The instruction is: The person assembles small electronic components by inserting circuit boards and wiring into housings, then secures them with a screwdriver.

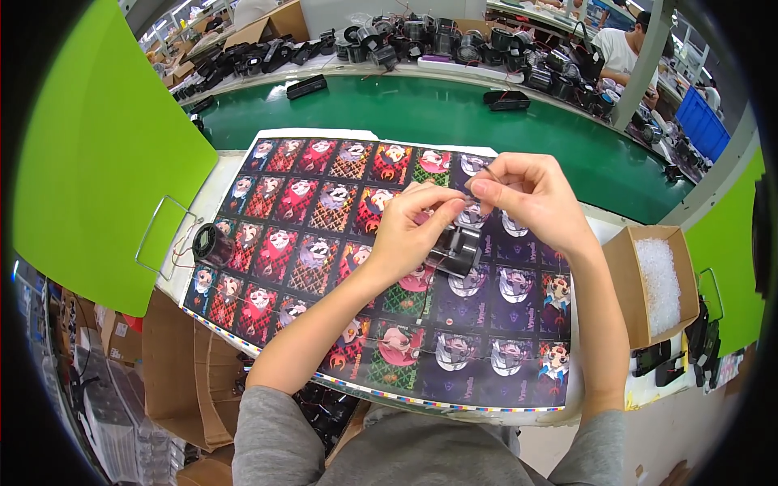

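Note:
My left hand (415, 225) is closed in a pinch, thumb against forefinger, just above a glossy black plastic housing (463, 253). The housing lies on the printed sheet, partly hidden by that hand. To its upper right, my right hand (531, 194) pinches a thin dark strand that looks like a wire (491, 173). Both sets of fingertips are close together. What the left fingertips hold is too small to make out. A second round black part (212, 245) with thin wires stands at the sheet's left edge.
Cartoon cards in rows cover the printed sheet (316, 263) on the worktable. Behind runs a green conveyor belt (389, 109) carrying black housings (506, 100). A carton of clear plastic bits (658, 279) stands right. Green panels flank both sides. A co-worker (620, 53) sits at the far right.

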A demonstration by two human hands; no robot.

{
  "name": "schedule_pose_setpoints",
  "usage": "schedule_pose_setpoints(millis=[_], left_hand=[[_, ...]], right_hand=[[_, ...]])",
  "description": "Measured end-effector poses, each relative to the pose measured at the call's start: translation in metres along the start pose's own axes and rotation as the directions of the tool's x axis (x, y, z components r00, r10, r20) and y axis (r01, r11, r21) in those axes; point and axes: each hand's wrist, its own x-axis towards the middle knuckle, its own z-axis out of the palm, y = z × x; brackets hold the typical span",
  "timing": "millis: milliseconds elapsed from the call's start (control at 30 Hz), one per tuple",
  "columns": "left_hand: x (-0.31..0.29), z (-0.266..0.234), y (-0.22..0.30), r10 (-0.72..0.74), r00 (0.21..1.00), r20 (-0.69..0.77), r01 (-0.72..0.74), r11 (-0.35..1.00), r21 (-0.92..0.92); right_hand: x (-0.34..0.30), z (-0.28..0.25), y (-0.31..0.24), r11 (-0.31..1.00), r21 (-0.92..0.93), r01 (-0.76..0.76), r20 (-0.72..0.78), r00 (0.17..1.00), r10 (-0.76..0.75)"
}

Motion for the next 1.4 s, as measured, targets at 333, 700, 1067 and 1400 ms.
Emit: schedule_pose_setpoints(millis=[333,700,1067,1400], left_hand=[[-0.004,0.007,0.01,0.061,0.993,0.098,-0.096,0.915,0.393],[0.0,-0.007,0.008,0.594,0.803,0.049,-0.32,0.36,0.876],[-0.002,0.011,0.0,0.155,0.97,0.19,-0.194,0.958,0.212],[-0.01,0.01,0.005,-0.206,0.637,0.743,0.76,0.327,-0.561]], right_hand=[[-0.001,0.011,0.004,0.783,-0.519,0.342,-0.223,0.83,-0.511],[-0.006,0.024,-0.001,0.59,-0.697,0.407,-0.157,0.716,-0.68],[0.005,0.018,0.01,0.821,-0.44,0.364,-0.313,0.795,-0.52],[0.003,0.009,0.005,0.952,-0.196,0.236,-0.329,0.899,-0.291]])
